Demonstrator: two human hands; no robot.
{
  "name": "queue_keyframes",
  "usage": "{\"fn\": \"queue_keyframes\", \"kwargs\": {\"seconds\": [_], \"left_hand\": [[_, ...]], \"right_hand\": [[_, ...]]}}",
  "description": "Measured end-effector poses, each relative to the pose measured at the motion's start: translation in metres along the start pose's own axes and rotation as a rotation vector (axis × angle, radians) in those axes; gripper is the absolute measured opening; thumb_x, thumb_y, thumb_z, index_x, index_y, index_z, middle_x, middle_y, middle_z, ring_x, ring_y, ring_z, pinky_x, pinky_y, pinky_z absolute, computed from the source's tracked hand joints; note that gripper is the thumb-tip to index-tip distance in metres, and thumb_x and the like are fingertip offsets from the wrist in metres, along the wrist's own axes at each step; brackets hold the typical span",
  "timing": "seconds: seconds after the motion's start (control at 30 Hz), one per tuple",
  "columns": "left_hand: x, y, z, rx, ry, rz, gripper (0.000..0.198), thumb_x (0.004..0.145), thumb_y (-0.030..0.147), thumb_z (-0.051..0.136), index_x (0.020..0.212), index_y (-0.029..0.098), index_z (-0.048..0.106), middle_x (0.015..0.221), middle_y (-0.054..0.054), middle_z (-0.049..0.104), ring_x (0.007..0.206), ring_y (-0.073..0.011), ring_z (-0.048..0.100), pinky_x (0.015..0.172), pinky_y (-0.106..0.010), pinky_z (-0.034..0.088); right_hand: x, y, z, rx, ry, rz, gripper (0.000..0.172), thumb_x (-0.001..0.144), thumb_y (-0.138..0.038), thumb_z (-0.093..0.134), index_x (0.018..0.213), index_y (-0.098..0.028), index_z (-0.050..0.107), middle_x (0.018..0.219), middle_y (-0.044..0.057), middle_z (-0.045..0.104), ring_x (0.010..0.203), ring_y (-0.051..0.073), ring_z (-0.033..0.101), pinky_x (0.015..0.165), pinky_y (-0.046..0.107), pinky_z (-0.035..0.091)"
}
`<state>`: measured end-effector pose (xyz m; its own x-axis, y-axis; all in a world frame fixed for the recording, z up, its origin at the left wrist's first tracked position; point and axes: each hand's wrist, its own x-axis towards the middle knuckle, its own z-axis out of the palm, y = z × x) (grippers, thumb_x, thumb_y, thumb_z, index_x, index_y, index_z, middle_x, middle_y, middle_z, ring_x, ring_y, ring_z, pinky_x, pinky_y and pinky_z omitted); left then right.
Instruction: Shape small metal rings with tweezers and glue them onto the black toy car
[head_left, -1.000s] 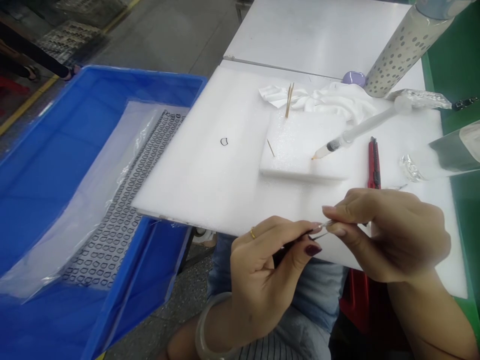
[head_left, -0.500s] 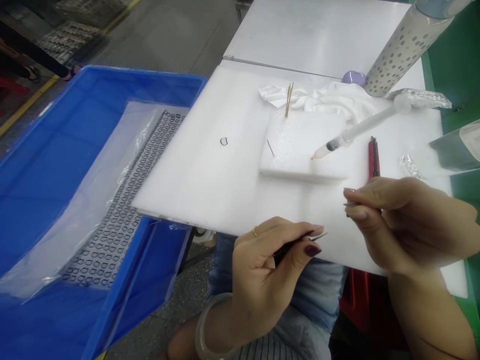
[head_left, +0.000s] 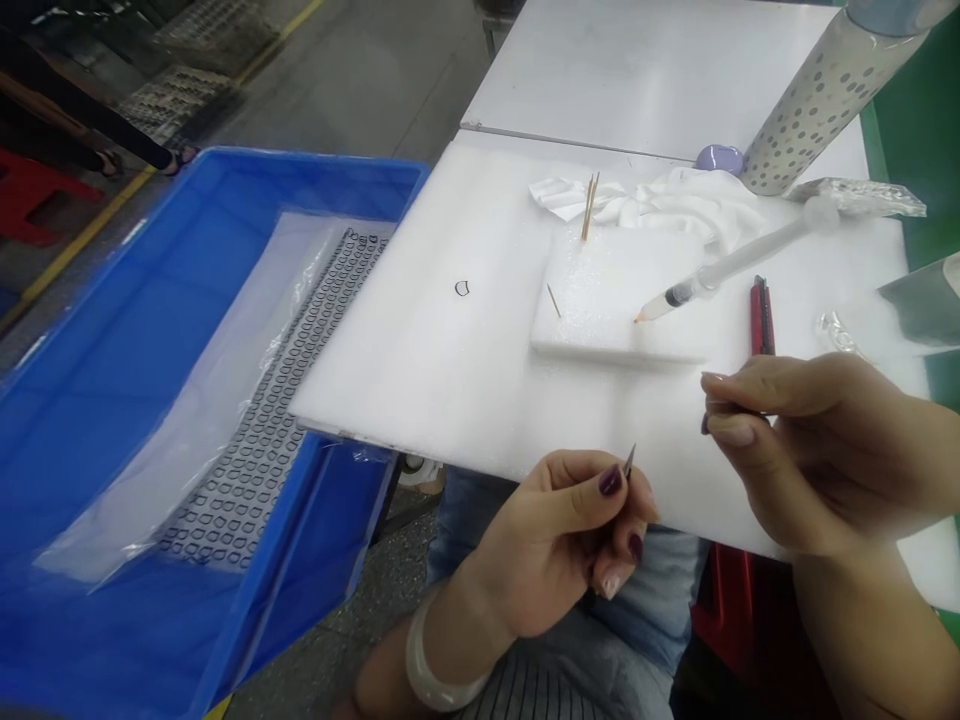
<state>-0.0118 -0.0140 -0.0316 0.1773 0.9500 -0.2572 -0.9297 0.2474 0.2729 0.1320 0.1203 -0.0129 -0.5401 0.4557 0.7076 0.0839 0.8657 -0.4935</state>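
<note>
A blue crate (head_left: 315,165) stands left of the white surface (head_left: 637,70), holding a plastic-wrapped sheet of black rings (head_left: 270,430). A foam sheet (head_left: 420,370) lies across the surface and overhangs the crate's edge. On it sit a foam block (head_left: 600,310) with toothpicks (head_left: 589,207) nearby, a syringe (head_left: 697,285) resting on the block, and a red cutter (head_left: 763,320).

One small black ring (head_left: 462,288) lies alone on the foam, with no clear long axis at this size. It is up and to the left of the left hand (head_left: 562,540), which is the nearer hand, though the two stay well apart. That hand pinches tweezers (head_left: 628,464) between thumb and fingers, tips raised. The right hand (head_left: 825,450) presses thumb and forefinger around a dark tool (head_left: 706,425), whose exact kind is hidden, above the foam's near side.
</note>
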Motion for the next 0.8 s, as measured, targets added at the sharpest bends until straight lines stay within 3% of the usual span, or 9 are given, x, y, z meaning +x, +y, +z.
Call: {"fn": "queue_keyframes", "kwargs": {"seconds": [0.33,0.8], "left_hand": [[-0.001,-0.002,-0.001,-0.085,-0.061,-0.046,0.018,0.089,0.029,0.078,0.079,0.015,0.082,0.054,0.003,0.052,0.037,-0.0019,0.039,0.042,-0.011,0.040],[0.000,-0.001,0.000,-0.019,-0.007,-0.017,0.019,0.087,0.033,0.082,0.078,0.016,0.083,0.056,0.002,0.054,0.039,-0.0015,0.044,0.042,-0.009,0.042]], "right_hand": [[0.009,-0.003,0.002,0.053,-0.070,-0.028,0.006,0.090,-0.015,0.073,0.090,-0.020,0.069,0.076,-0.002,0.075,0.053,0.010,0.062,0.041,0.026,0.045],[0.017,-0.008,0.001,0.077,-0.227,-0.018,0.011,0.095,-0.018,0.064,0.085,-0.022,0.059,0.070,-0.003,0.073,0.052,0.009,0.061,0.045,0.022,0.048]]}}
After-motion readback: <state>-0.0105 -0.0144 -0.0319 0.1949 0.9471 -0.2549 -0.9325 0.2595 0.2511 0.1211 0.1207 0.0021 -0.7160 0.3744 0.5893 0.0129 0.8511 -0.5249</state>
